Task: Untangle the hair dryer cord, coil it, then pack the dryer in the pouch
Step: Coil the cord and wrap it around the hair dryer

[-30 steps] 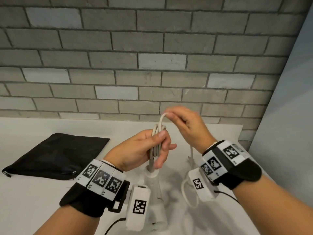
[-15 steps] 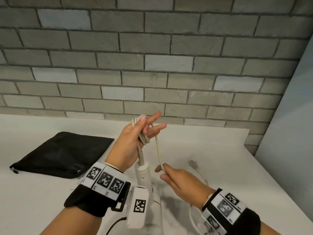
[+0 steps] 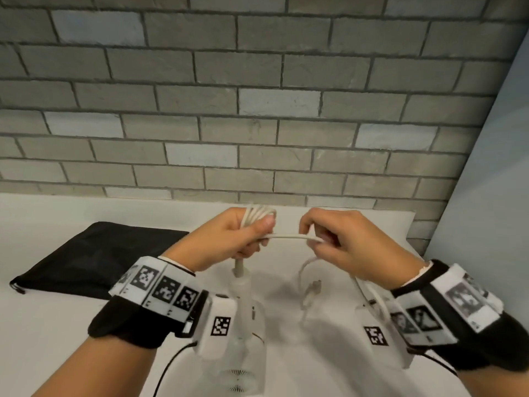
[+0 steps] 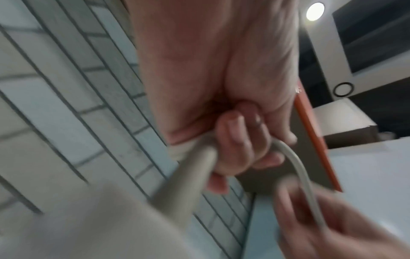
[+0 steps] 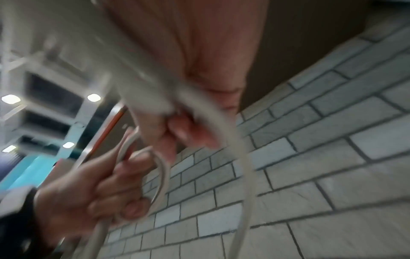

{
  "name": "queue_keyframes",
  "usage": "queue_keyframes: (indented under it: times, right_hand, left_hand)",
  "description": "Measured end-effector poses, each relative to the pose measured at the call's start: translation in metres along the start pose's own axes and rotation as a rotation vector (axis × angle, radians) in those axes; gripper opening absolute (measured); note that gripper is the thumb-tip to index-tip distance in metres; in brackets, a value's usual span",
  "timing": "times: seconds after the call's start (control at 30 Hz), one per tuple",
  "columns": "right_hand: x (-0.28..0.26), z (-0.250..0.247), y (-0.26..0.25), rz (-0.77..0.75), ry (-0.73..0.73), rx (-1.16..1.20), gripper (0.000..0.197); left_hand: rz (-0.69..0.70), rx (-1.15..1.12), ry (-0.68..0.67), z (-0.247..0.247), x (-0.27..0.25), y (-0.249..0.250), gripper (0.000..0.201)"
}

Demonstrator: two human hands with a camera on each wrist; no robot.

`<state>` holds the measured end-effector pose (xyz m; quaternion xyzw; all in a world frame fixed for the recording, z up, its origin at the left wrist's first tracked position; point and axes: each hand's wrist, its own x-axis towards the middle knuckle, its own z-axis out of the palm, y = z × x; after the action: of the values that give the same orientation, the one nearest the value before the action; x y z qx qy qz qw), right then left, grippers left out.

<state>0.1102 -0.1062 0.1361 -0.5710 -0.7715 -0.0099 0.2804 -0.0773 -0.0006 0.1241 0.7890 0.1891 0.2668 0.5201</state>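
Observation:
My left hand [image 3: 243, 236] grips a bundle of white cord loops [image 3: 256, 214] above the table, thumb pressed on them. Below it the white hair dryer [image 3: 246, 310] hangs by its cord, handle up and partly hidden by the wrist camera. A short stretch of cord [image 3: 289, 236] runs level to my right hand [image 3: 323, 239], which pinches it. Slack cord [image 3: 307, 265] drops under that hand, and the plug [image 3: 313, 290] dangles near the table. The left wrist view shows fingers [image 4: 235, 140] curled round the cord [image 4: 299, 175]. In the right wrist view the cord [image 5: 239, 157] is blurred.
A black zip pouch [image 3: 94, 256] lies flat on the white table [image 3: 43, 339] at the left. A grey brick wall [image 3: 257, 110] runs along the table's far edge, and a pale panel [image 3: 486, 196] stands at the right.
My right hand rose from low near the table up to the left hand's height, bringing the cord level. The left hand's fingers, spread before, now clamp the loops, and the plug has lifted.

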Motion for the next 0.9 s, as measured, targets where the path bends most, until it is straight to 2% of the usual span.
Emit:
queue_keyframes:
  times: [0.1, 0.17, 0.2, 0.23, 0.3, 0.4, 0.43, 0.5, 0.53, 0.57, 0.6, 0.63, 0.7, 0.77, 0.8, 0.9]
  right_hand:
    - [-0.012, -0.005, 0.014, 0.27, -0.372, 0.588, 0.004]
    - [-0.023, 0.001, 0.026, 0.269, -0.478, 0.872, 0.034]
    - [-0.028, 0.003, 0.034, 0.229, -0.463, 0.971, 0.044]
    - [-0.032, 0.005, 0.042, 0.196, -0.419, 1.037, 0.048]
    - [-0.04, 0.008, 0.055, 0.171, -0.292, 1.105, 0.042]
    - [-0.041, 0.011, 0.069, 0.299, -0.056, 1.164, 0.035]
    - [-0.037, 0.012, 0.073, 0.341, 0.051, 1.072, 0.031]
    - [-0.023, 0.012, 0.083, 0.429, 0.313, 0.682, 0.022]
    - [-0.015, 0.012, 0.09, 0.457, 0.455, 0.492, 0.024]
    - [-0.007, 0.012, 0.095, 0.475, 0.543, 0.341, 0.023]
    - [0.0, 0.012, 0.096, 0.476, 0.552, 0.218, 0.018]
    - [0.006, 0.015, 0.094, 0.471, 0.476, 0.133, 0.017]
    - [0.013, 0.023, 0.078, 0.449, 0.183, 0.037, 0.037]
    - [0.02, 0.03, 0.05, 0.293, 0.038, 0.069, 0.051]
    - [0.024, 0.032, 0.034, 0.206, 0.02, 0.184, 0.052]
    - [0.032, 0.041, -0.004, 0.144, -0.04, 0.615, 0.041]
  left_hand:
    - [0.032, -0.076, 0.086, -0.018, 0.003, -0.011, 0.042]
    - [-0.013, -0.142, 0.219, -0.025, 0.008, -0.016, 0.043]
    - [-0.049, -0.176, 0.298, -0.028, 0.011, -0.018, 0.042]
    - [-0.087, -0.208, 0.37, -0.031, 0.012, -0.019, 0.041]
    - [-0.14, -0.253, 0.444, -0.038, 0.012, -0.023, 0.041]
    - [-0.16, -0.287, 0.415, -0.041, 0.013, -0.024, 0.043]
    - [-0.159, -0.294, 0.379, -0.04, 0.012, -0.023, 0.044]
    - [-0.158, -0.279, 0.266, -0.036, 0.011, -0.02, 0.044]
    - [-0.152, -0.267, 0.183, -0.033, 0.01, -0.018, 0.041]
    - [-0.14, -0.266, 0.094, -0.029, 0.009, -0.016, 0.037]
    - [-0.134, -0.274, 0.022, -0.025, 0.009, -0.013, 0.035]
    - [-0.141, -0.29, -0.022, -0.02, 0.009, -0.011, 0.036]
    - [-0.177, -0.313, -0.06, -0.012, 0.011, -0.008, 0.041]
    - [-0.205, -0.319, -0.1, -0.005, 0.015, -0.005, 0.042]
    - [-0.21, -0.323, -0.129, -0.003, 0.015, -0.004, 0.041]
    - [-0.21, -0.367, -0.209, 0.001, 0.015, -0.002, 0.041]
